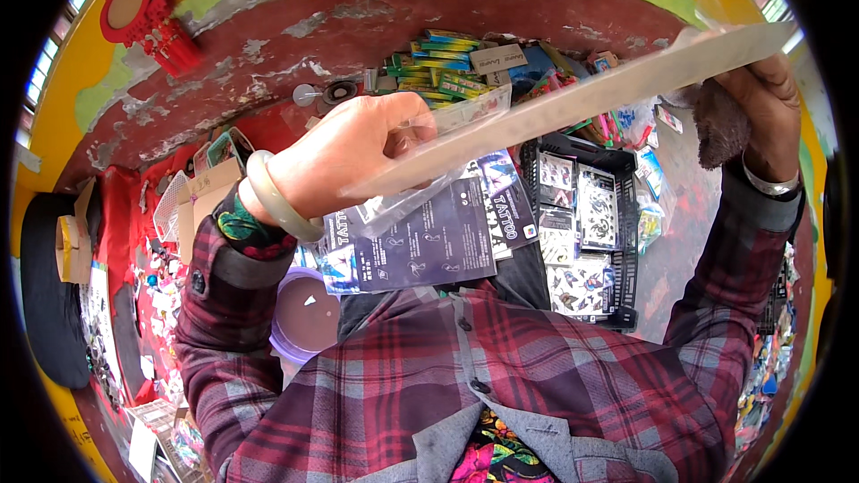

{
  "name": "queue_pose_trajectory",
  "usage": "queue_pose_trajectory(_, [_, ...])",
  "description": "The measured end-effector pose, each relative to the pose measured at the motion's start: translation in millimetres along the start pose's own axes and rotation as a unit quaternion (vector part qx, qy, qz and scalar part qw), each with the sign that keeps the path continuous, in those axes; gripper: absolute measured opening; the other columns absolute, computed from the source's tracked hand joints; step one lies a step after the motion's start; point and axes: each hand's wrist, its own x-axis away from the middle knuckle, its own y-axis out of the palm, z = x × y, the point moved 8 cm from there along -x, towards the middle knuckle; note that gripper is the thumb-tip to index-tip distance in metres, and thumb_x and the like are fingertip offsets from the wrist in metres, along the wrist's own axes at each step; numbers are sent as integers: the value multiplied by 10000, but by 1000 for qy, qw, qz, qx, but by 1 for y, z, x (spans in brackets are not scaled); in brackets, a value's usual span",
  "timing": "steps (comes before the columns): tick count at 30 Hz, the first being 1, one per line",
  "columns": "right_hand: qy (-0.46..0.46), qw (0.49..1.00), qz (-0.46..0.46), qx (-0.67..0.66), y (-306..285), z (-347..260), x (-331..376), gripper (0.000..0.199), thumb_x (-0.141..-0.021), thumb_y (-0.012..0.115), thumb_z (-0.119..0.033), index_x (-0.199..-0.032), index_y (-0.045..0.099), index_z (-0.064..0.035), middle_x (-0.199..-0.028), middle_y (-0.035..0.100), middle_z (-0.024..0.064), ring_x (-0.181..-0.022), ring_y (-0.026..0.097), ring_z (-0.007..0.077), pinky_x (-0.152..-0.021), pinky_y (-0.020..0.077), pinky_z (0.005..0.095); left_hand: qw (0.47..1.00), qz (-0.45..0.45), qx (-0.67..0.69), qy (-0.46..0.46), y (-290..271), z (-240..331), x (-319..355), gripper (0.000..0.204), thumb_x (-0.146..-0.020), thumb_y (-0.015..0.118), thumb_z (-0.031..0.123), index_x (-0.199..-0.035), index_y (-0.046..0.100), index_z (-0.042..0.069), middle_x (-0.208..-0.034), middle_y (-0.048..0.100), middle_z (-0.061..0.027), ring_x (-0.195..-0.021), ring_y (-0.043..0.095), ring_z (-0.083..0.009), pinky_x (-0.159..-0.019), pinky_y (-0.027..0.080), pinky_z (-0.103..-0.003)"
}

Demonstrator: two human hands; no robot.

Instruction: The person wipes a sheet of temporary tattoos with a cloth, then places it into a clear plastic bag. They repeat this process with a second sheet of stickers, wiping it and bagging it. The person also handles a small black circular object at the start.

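A long, pale flat sheet (pixel 582 103), seen nearly edge-on, slants up from left to right between my hands. My left hand (pixel 358 139) has its fingers curled at the sheet's lower end, where a clear plastic sleeve (pixel 479 107) also shows; its fingertips are partly hidden. My right hand (pixel 769 94) grips the upper end from below. A brown fuzzy cloth (pixel 720 130) hangs against that hand. Below the sheet, dark blue-purple printed tattoo cards (pixel 425 237) lie over my lap.
Right of my lap, a black plastic crate (pixel 626 259) holds several tattoo sheets. On the left stands a purple bucket (pixel 304 309). Yellow-green boxes (pixel 447 58) are piled by the red wall (pixel 358 13). Red round ornaments (pixel 134 4) hang at upper left.
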Motion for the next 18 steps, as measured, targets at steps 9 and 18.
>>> queue_pose_trajectory(9, [28, 996, -47, 70, 23, 1, 0, 239, -841, 595, 57, -1065, 643, -9, -986, 677, 60, -898, 625, 112, -815, 492, 235, 986, -18, 152, -67, 2, -20, 11, 330, -774, 703, 104, -1051, 564, -10, -767, 603, -33, -700, 524, -75, -642, 450, -249])
queue_pose_trajectory(18, [42, 994, -42, 95, 28, 5, 3, 233, -843, 607, 43, -1066, 648, -12, -961, 673, 31, -871, 612, 93, -792, 475, 222, 982, 10, 98, -162, -6, -39, 23, 175, -765, 702, 64, -881, 606, -25, -742, 593, -21, -675, 524, -67, -607, 452, -237])
